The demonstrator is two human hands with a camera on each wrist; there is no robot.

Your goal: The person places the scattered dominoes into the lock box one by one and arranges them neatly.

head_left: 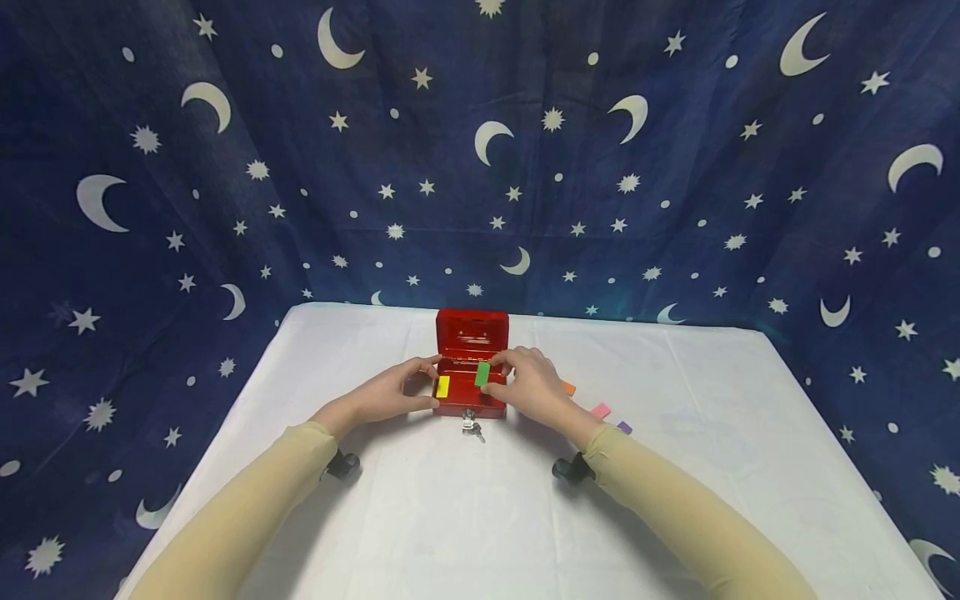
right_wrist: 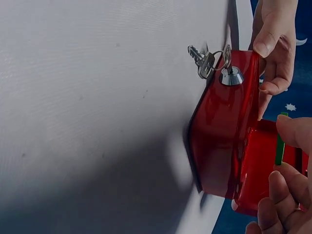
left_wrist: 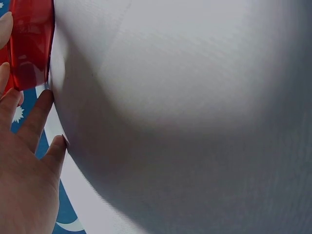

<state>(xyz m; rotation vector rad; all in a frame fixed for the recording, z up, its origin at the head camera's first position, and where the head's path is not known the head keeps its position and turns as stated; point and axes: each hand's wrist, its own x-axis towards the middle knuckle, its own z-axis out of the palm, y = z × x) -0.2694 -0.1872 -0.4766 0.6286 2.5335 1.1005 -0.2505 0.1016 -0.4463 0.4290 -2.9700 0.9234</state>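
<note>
A small red metal cash box point(head_left: 470, 412) stands with its lid point(head_left: 472, 332) raised, and a pair of keys point(right_wrist: 202, 62) hangs from the lock on its front. My left hand point(head_left: 390, 388) holds the box by its left side, thumb at the front corner and fingers toward the back. Between thumb and fingers of my right hand point(head_left: 534, 385) is a thin green block point(head_left: 482, 373), pinched over the right part of the open box. A yellow block point(head_left: 443, 387) shows inside at the left. In the right wrist view the green block appears edge-on.
Beyond my right forearm, an orange block point(head_left: 568, 388), a pink block point(head_left: 601, 411) and a purple block point(head_left: 624, 427) lie on the white-covered table point(head_left: 450, 517). A dark blue curtain point(head_left: 480, 208) with moons and stars hangs behind the table.
</note>
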